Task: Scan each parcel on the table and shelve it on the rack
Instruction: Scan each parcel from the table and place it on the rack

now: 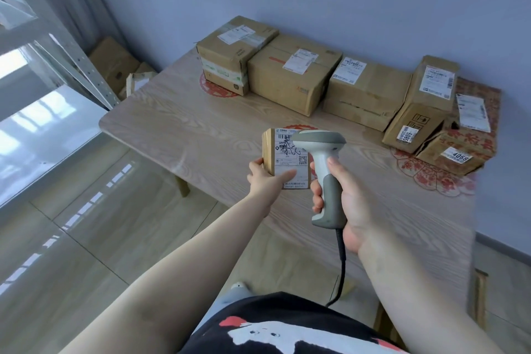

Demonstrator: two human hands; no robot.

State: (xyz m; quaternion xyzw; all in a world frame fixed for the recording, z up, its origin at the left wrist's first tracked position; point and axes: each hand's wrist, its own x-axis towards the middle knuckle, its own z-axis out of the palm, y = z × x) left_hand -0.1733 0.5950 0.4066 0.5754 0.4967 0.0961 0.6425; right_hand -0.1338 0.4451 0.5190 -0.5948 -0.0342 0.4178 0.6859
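Rack (71, 63): grey metal frame at the far left edge, its perforated upright slanting down toward the surface corner.
Floor boxes (115, 64): cardboard boxes on the floor between the rack and the wall, beside the surface's left end.
Surface (201, 129): light wood-grain top with red round patterns, running from the left corner out to the right.
Left hand (265, 179): raised above the surface; fingers and thumb curled round the lower edge of the small parcel, thumb lying across its label.
Small parcel (284, 156): flat brown box held upright, clear of the surface, white label with barcode and black handwriting facing the camera.
Scanner (323, 158): grey and white handheld unit with a black cable hanging from its base; its head overlaps the upper right corner of the small parcel.
Right hand (344, 198): wrapped tightly round the scanner handle, thumb up along the grip.
Parcel row (290, 75): labelled cardboard boxes side by side along the far edge against the wall, touching one another.
Right-end parcels (454, 154): crumpled boxes at the right end, numbered stickers reading 6085 and 4068.
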